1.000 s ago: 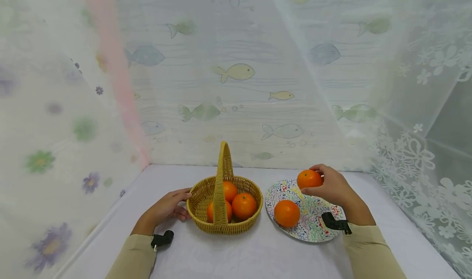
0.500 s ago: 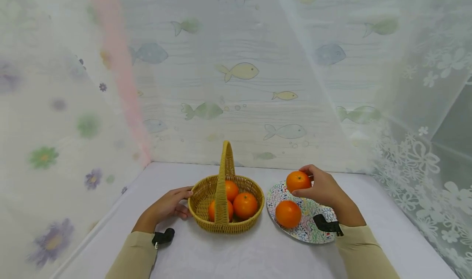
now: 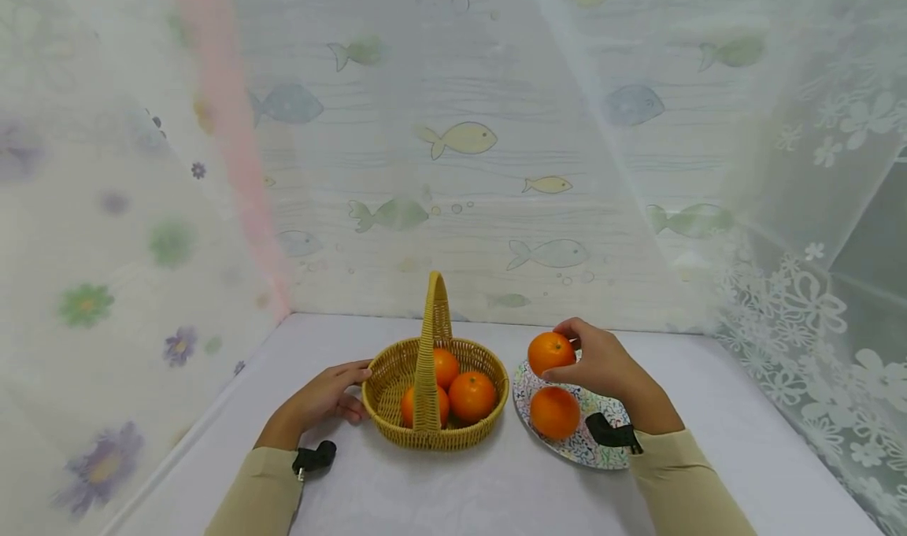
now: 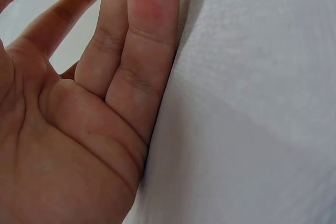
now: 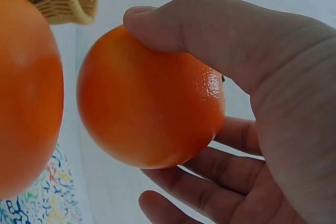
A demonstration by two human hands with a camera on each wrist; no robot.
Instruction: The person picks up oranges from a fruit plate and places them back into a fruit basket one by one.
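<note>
On the white bench (image 3: 418,489), the left hand (image 3: 322,398), fingers partly apart, touches the left edge of the basket (image 3: 457,440); the right hand (image 3: 591,363) clamps fingers round an orange (image 3: 547,353).

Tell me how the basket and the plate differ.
The basket is yellow and woven; the plate is white with multicoloured squiggles.
The basket has raised walls and a tall arched handle; the plate is flat, with no handle in view.
The basket shows three oranges inside; the plate bears a single orange.
Both rest on the same white surface, and both look rounded in outline.
</note>
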